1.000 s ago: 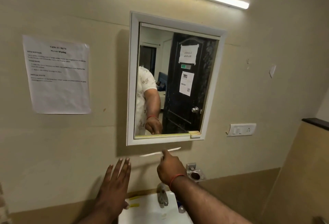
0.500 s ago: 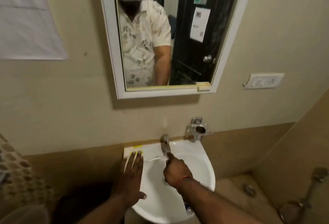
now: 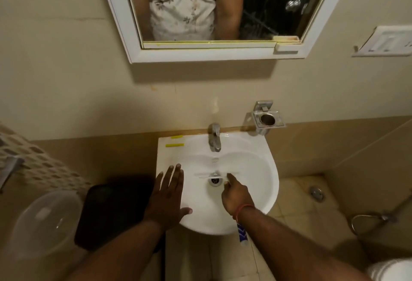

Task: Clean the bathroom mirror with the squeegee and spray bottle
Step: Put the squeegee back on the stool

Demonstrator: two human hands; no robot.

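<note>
The white-framed mirror [image 3: 200, 54] hangs on the wall at the top and reflects a person's floral shirt. Below it is a white sink [image 3: 270, 169] with a metal tap [image 3: 214, 138]. My right hand [image 3: 236, 196] is closed over the basin near the drain, holding what looks like a squeegee. Its thin pale blade [image 3: 207, 176] runs left from my fingertips, and a blue-and-white handle end [image 3: 242, 235] sticks out under my wrist. My left hand [image 3: 168, 196] is flat with fingers spread over the sink's left rim, holding nothing. No spray bottle is in view.
A metal holder [image 3: 266, 120] is fixed right of the tap and a switch plate [image 3: 388, 41] sits on the right wall. A black object [image 3: 111, 213] and a clear plastic tub [image 3: 44, 220] stand left of the sink. A hose [image 3: 379, 217] lies at the right on the floor.
My view has dropped from the mirror to the sink. Both hands came down from the wall under the mirror to over the basin, the right still holding the blade.
</note>
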